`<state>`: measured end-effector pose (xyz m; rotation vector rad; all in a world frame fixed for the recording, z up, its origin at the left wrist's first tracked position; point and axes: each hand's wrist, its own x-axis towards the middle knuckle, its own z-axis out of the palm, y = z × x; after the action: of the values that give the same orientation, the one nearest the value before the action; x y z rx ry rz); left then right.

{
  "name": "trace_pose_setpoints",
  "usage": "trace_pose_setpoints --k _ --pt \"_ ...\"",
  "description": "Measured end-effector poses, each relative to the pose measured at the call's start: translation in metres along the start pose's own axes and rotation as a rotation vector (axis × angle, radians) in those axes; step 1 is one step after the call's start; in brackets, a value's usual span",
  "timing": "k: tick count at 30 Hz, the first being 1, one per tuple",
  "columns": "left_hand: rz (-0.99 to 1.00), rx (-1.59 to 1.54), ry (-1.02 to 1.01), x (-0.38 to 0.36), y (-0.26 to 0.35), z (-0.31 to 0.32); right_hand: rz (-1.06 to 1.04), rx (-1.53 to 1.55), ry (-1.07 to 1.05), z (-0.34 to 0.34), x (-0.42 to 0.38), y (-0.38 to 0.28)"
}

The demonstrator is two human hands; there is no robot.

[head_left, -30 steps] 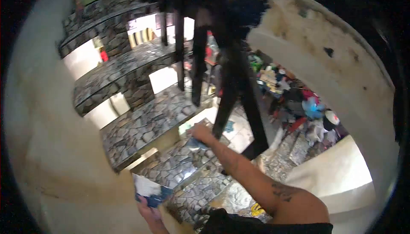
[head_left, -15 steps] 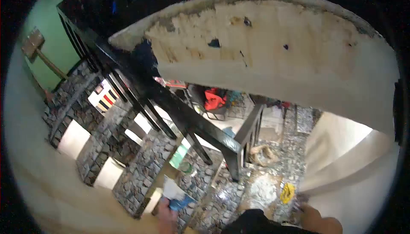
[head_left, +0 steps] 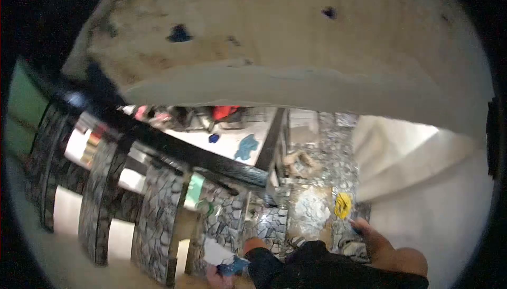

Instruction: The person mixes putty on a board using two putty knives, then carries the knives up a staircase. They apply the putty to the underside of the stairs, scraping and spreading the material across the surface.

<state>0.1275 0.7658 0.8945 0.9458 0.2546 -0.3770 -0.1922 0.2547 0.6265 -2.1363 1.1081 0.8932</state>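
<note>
My left hand (head_left: 217, 278) is at the lower edge of the head view, fingers closed round what looks like a wide putty knife (head_left: 216, 251) with a pale flat blade and blue near the grip. Lower right, my right hand (head_left: 364, 228) is at the end of a bent arm, close beside a bright yellow thing (head_left: 343, 205); blur hides its fingers. Between the hands, well below, lies a board smeared with white paste (head_left: 312, 214). Overhead, a pale plastered slab (head_left: 274, 41) fills the upper view, with dark holes and a smoother, greyer band along its lower edge.
A black railing (head_left: 200, 154) slants down from the left and meets another rail near the middle. Stone-patterned steps (head_left: 158, 196) descend on the left. An open bag (head_left: 302, 164) stands beyond the board. A smooth pale wall (head_left: 422, 199) curves along the right.
My view has swung, so the slab now sits lower and larger while the railing and steps have shifted left. The putty knife is still in my left hand, now lower in view.
</note>
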Motion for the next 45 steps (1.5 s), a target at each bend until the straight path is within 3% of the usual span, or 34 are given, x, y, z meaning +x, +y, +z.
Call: trace_pose_setpoints --k 1,2,3,4,5,7,10,12,13,16,17,22,29,35,36,38,40,41,42,44,45 --pt "0.027 0.112 -0.007 0.009 0.011 0.001 -0.225 0.13 0.143 -0.018 -0.018 -0.046" --pt "0.063 0.22 -0.017 0.017 0.021 0.001 -0.32 -0.178 0.088 0.002 0.026 -0.054" --pt "0.108 0.323 -0.029 0.025 0.031 -0.001 -0.336 0.003 0.207 -0.011 0.015 -0.089" --pt "0.167 0.424 -0.037 0.035 0.041 -0.003 -0.65 -0.259 0.278 0.007 0.062 -0.09" --pt "0.24 0.519 -0.043 0.047 0.048 -0.006 -0.523 -0.159 0.156 -0.003 0.078 -0.116" --pt "0.274 0.442 -0.04 0.061 0.052 -0.026 -0.323 -0.064 0.205 -0.021 0.077 -0.147" --pt "0.16 0.419 -0.051 0.072 0.096 -0.012 -0.152 -0.015 0.257 -0.074 -0.043 -0.195" --pt "0.048 0.398 -0.085 0.07 0.118 0.014 0.013 0.025 0.266 -0.081 -0.104 -0.192" --pt "-0.008 0.393 -0.115 0.067 0.128 0.029 0.009 0.069 0.39 -0.084 -0.142 -0.192" --pt "-0.165 0.402 -0.219 0.046 0.147 0.081 0.214 0.133 0.358 -0.099 -0.233 -0.174" --pt "-0.21 0.406 -0.255 0.037 0.154 0.095 0.162 0.342 0.436 -0.103 -0.266 -0.165" --pt "-0.321 0.48 -0.402 0.036 0.178 0.164 0.401 0.446 0.308 -0.065 -0.348 -0.108" --pt "-0.302 0.571 -0.4 0.068 0.185 0.204 0.628 0.705 0.318 0.013 -0.333 -0.098" --pt "-0.205 0.598 -0.426 0.091 0.21 0.223 0.645 0.98 0.544 -0.003 -0.253 -0.139" --pt "-0.19 0.589 -0.438 0.093 0.213 0.224 0.624 1.051 0.603 -0.012 -0.242 -0.146" --pt "-0.151 0.55 -0.461 0.099 0.23 0.218 0.823 1.461 0.663 -0.043 -0.217 -0.169" --pt "-0.12 0.505 -0.55 0.103 0.253 0.206 0.703 2.11 0.89 -0.037 -0.196 -0.177" --pt "-0.095 0.52 -0.625 0.103 0.264 0.202 0.713 2.128 0.851 -0.054 -0.198 -0.185" --pt "0.016 0.793 -0.906 0.083 0.264 0.22 0.725 2.144 0.805 -0.069 -0.207 -0.201" --pt "0.488 1.174 -1.442 0.044 0.264 0.255 0.324 2.644 0.888 -0.091 -0.235 -0.253" --pt "0.38 1.18 -1.454 0.026 0.257 0.266 0.161 2.805 0.879 -0.104 -0.251 -0.282"
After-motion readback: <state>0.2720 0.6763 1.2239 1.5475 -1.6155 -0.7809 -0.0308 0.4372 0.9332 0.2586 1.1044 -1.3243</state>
